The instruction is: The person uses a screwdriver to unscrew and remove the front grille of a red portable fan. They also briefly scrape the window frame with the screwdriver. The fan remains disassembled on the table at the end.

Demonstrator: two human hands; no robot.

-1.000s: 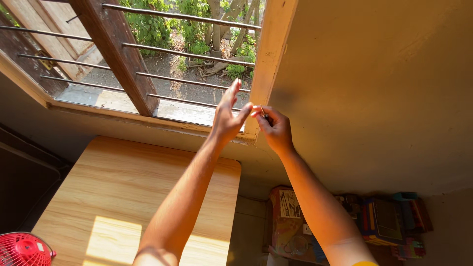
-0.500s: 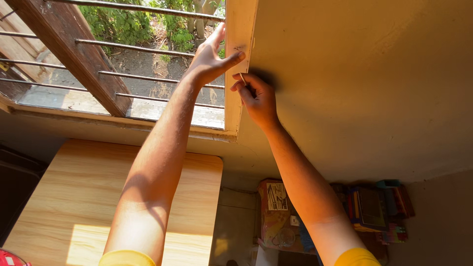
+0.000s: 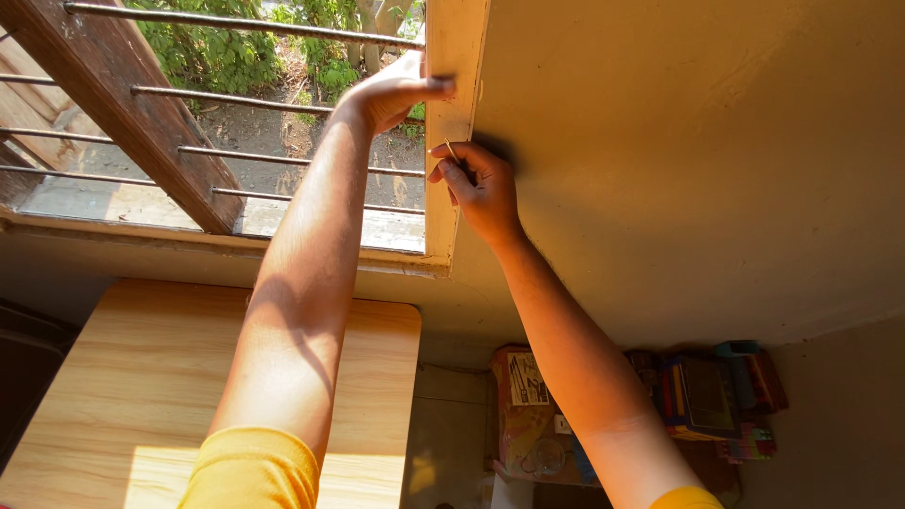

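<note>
My left hand [image 3: 391,92] reaches up and rests flat against the pale wooden window frame [image 3: 455,57], thumb laid across its face. Just below and to the right, my right hand [image 3: 479,184] pinches a thin, light-coloured stick-like thing [image 3: 452,150] between thumb and fingers, its tip against the frame's edge where it meets the yellow wall [image 3: 698,141]. What the thin thing is I cannot make out. Both arms wear yellow sleeves.
Horizontal metal bars [image 3: 236,24] and a dark slanted wooden beam [image 3: 132,113] cross the window, greenery outside. A light wooden table [image 3: 141,386] stands below. On the floor by the wall lie a cardboard box [image 3: 520,405] and stacked colourful books [image 3: 716,391].
Both hands have climbed higher along the window frame. The view has shifted so the frame and hands sit nearer the top; the red object at lower left is out of sight.
</note>
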